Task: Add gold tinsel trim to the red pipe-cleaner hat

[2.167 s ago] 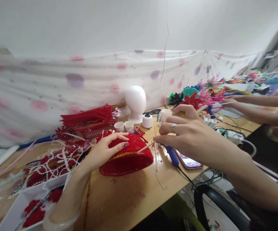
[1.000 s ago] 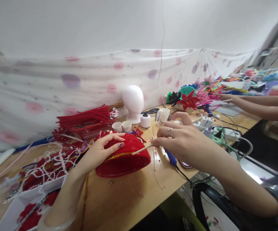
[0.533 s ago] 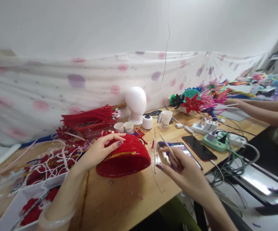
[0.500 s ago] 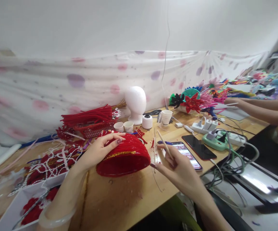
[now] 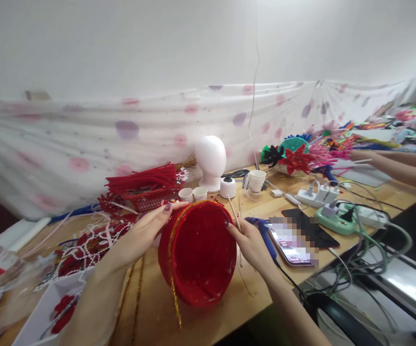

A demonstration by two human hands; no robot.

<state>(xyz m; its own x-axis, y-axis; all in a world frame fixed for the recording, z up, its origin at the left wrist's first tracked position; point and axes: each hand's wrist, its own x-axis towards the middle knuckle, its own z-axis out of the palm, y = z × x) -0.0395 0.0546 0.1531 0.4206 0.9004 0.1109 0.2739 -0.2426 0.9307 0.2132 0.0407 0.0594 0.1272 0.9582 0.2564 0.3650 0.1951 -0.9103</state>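
Note:
A round red hat-like piece is tipped up on its side, its hollow facing me. Gold tinsel trim runs along its left side, one end hanging loose below. My left hand rests on its upper left, fingers reaching over the top. With the thumb at the right rim, my right hand grips the piece and also has a thin wooden stick between its fingers, pointing up. A blue glue gun lies just right of my right hand.
Behind stand a white foam head, paper cups and a red basket. Phones, a green power strip and cables lie right. A white box and beads sit left. Another person's arms are at far right.
The red piece has been tipped up, so its opening faces me. My right hand has come onto its right rim. A loose end of gold trim now hangs down, and the view has shifted slightly.

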